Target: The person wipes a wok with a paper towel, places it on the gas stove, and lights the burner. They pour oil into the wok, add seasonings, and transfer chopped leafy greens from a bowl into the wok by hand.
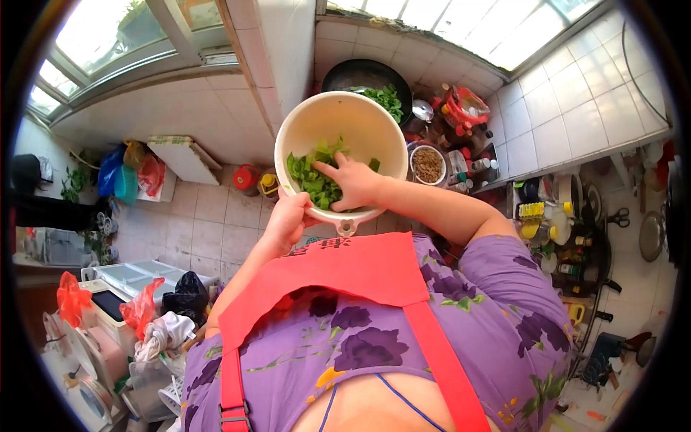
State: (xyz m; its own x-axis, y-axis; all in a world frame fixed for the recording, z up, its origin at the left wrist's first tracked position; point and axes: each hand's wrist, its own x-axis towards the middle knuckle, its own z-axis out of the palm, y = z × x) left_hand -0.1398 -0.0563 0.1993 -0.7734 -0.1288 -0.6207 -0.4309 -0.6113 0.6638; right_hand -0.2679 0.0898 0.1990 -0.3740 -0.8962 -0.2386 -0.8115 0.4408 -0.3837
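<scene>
A cream plastic basin [299, 119] is held up in front of my chest, tilted so its inside faces me. My left hand [289, 216] grips its near left rim, fingers wrapped around the edge. Inside lie chopped green leaves [302, 173], heaped toward the left and bottom. My right hand [351, 180] reaches into the basin with fingers spread among the leaves; some fingertips are hidden, and I cannot make out a firm grip. Behind the basin, a black wok [353, 74] holds more green leaves [389, 101].
A white bowl of brown bits [427, 165] stands right of the basin, near a red basket [464, 108] and several bottles. Sauce bottles and scissors [617, 217] are further right. On the floor at left are a red-lidded jar [246, 178] and a black bag [188, 295].
</scene>
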